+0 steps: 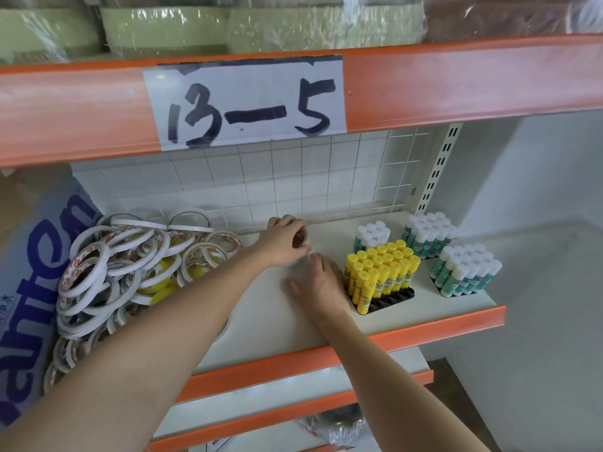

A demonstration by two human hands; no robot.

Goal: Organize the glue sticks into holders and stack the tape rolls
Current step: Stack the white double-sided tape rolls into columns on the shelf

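- a white shelf [277, 308] with an orange front lip carries everything; a white wire grid [326, 177] backs it, and a slotted upright [437, 168] stands at about 1 o'clock.
- above runs an orange beam with a paper label [244, 99] hand-marked "13-5"; plastic-wrapped bundles [228, 24] sit on top of it.
- two more orange-edged shelves show below, toward 6 o'clock; a pale wall and floor lie at 3 o'clock.
- a loose heap of tape rolls [124, 265] fills the shelf at 9 o'clock, too many and too overlapped to count, white-edged, some with yellow cores.
- four groups of glue sticks stand at 2 to 3 o'clock: one yellow-capped group [381, 272] in a black holder [391, 301], and three white-capped green groups [372, 238] [429, 234] [465, 270].
- left hand [284, 238], near centre, has its grip closed around a small tape roll [300, 239] held upright over the shelf.
- right hand [318, 282] lies just beside it at 5 o'clock, fingers curled down around something pale and blurred; whether its grip holds anything, i cannot tell.
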